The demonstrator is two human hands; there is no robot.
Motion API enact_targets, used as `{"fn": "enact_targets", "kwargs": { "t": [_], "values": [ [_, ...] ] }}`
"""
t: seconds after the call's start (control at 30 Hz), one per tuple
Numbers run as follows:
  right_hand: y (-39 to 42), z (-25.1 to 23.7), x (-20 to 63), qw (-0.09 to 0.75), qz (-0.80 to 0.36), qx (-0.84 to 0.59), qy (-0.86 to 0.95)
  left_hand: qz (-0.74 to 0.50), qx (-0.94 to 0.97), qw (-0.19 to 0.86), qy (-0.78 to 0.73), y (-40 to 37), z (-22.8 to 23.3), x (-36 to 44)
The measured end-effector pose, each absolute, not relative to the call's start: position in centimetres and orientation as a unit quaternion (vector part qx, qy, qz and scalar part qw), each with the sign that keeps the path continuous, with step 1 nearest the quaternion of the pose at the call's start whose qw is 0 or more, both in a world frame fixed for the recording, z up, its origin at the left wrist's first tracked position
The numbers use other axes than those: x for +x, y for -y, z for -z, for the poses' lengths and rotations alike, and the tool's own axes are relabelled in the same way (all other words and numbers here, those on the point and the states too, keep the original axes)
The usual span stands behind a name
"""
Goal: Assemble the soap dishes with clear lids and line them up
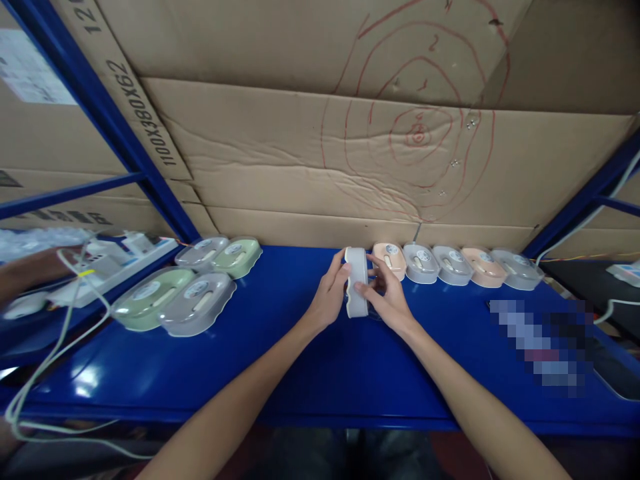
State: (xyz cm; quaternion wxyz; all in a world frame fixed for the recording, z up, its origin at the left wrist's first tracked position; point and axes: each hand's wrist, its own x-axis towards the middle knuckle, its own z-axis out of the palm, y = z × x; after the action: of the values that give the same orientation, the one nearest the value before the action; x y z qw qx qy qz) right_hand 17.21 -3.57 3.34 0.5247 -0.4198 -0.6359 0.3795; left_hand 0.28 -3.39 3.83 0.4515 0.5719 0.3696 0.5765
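White case (357,283) stands on edge, gripped between left hand (330,293) and right hand (387,297).

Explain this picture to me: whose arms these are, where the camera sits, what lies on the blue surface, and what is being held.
The camera is worn on a person's head and looks down, so both bare arms are that person's own. The left hand and right hand together hold one white oval case on its edge above the blue table. A row of pink and grey cases lies to the right; green and grey cases lie to the left. Cardboard lines the back. Another person's arm shows at far left, near a power strip.
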Motion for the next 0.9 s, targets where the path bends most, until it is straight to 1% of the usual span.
{"fn": "enact_targets", "kwargs": {
  "t": [0.13,0.3,0.4,0.5,0.6,0.73,0.9],
  "values": [
    [3.4,-3.0,17.1,0.523,-0.379,-0.435,0.628,-0.585,0.553,0.463,-0.372,3.1,-3.6,0.2],
    [4.0,-3.3,16.7,0.519,-0.342,-0.44,0.647,-0.58,0.558,0.461,-0.373,3.1,-3.3,0.0],
    [4.4,-3.8,16.7,0.523,-0.315,-0.446,0.654,-0.588,0.528,0.489,-0.369,3.0,-3.1,-0.1],
    [4.4,-4.1,17.0,0.54,-0.308,-0.447,0.644,-0.613,0.455,0.527,-0.374,2.6,-3.4,-0.3],
    [3.9,-4.6,17.6,0.569,-0.374,-0.44,0.586,-0.623,0.378,0.58,-0.364,2.1,-4.5,-0.7],
    [3.4,-5.8,18.4,0.601,-0.488,-0.392,0.497,-0.611,0.317,0.662,-0.297,2.1,-6.3,-2.0],
    [3.6,-7.0,19.0,0.635,-0.578,-0.316,0.405,-0.608,0.261,0.712,-0.236,2.1,-6.4,-3.5]
  ]
}}
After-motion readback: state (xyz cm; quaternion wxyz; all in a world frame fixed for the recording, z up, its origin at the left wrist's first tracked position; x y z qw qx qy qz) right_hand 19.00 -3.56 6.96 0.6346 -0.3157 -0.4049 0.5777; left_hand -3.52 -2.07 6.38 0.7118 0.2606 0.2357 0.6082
